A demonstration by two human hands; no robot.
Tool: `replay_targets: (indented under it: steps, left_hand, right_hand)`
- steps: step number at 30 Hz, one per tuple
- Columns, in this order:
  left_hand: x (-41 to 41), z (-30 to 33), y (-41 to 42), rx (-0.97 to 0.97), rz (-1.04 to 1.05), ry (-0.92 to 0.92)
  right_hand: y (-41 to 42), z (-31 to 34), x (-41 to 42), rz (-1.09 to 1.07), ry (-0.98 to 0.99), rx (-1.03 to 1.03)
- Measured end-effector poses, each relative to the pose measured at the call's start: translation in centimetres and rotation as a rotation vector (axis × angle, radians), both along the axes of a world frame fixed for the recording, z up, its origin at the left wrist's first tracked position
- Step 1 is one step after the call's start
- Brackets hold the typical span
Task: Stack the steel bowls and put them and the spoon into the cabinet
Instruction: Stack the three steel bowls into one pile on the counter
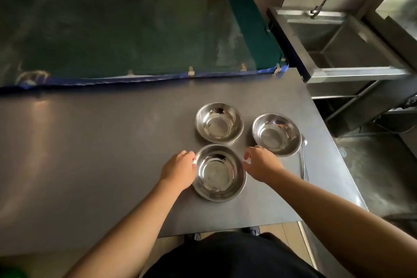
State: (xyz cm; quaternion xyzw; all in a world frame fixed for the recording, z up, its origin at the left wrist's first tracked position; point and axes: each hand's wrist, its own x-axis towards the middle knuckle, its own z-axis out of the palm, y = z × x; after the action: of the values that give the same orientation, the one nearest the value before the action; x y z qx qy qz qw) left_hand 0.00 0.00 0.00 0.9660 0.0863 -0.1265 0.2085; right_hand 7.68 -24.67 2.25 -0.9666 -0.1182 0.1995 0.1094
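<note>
Nothing is stacked yet: three bowls sit apart on the tabletop point(112, 142), both hands, left point(179, 170) and right point(261, 165), seemingly spread around the near bowl point(218, 172), spoon point(304, 158) beside the right bowl point(276, 134).

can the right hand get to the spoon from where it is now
Probably yes: the right hand is at the nearest round steel bowl, and the thin steel spoon lies uncovered on the grey table just to its right.

Dim, warm room light. Soft streaked glare crosses the surface point(67, 142) at left; bright reflections sit in the steel bowls point(218, 123). Wide-angle bending at edges; slight overall softness.
</note>
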Motion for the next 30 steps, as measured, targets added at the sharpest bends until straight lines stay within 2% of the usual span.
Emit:
replay_targets:
  steps: [8, 14, 18, 22, 30]
  left_hand:
    - [-1.9, -2.5, -1.1, -0.114, 0.158, 0.114]
    - [-2.4, -4.0, -2.3, -0.31, 0.392, 0.181]
    - [-2.6, -4.5, -3.3, -0.507, 0.616, 0.209]
    - [-3.0, -4.1, -3.9, -0.686, 0.821, 0.166]
    - [-4.1, -3.3, -4.2, -0.807, 1.052, 0.001]
  right_hand:
    - [0.5, -2.9, -1.5, -0.101, 0.163, 0.079]
    - [0.2, -4.9, -1.1, -0.197, 0.278, 0.22]
    - [-0.5, -5.6, -0.2, -0.216, 0.35, 0.279]
    - [-0.9, -5.5, 0.7, -0.194, 0.411, 0.33]
    - [-0.1, -4.3, 3.2, -0.063, 0.426, 0.415]
